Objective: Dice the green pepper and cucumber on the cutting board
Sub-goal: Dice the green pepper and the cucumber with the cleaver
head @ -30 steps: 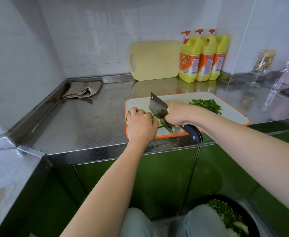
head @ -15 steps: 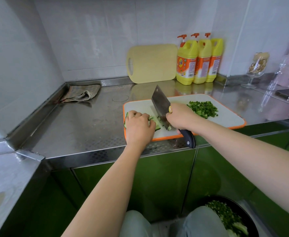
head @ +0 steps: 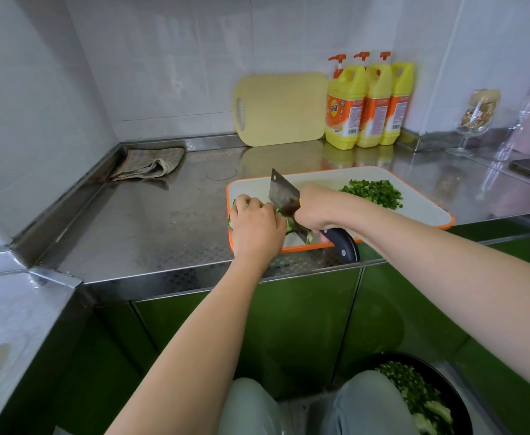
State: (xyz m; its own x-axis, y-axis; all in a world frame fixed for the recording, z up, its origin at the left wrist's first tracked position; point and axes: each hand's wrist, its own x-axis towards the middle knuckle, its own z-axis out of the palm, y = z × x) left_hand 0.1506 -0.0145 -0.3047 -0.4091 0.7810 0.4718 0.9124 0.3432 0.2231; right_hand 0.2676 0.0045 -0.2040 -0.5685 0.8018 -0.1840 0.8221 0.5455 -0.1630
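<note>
Judging from the board, the dicing looks well past halfway. A heap of small green dice (head: 373, 193) sits at about two o'clock on the cutting board (head: 420, 215). A dark bowl (head: 452, 387) low at five o'clock of the view, by the person's knees, holds more chopped green. What seems left is a short bundle of cucumber strips (head: 289, 223) at the board's nine o'clock end. The left hand (head: 255, 224) lies over that bundle with its fingers curled, holding it down, so most of the cucumber is hidden. The right hand (head: 318, 208) is wrapped round the handle of the cleaver (head: 281, 193). The blade stands just at three o'clock of the left knuckles, with its edge down among the strips. No uncut pepper shows anywhere.
</note>
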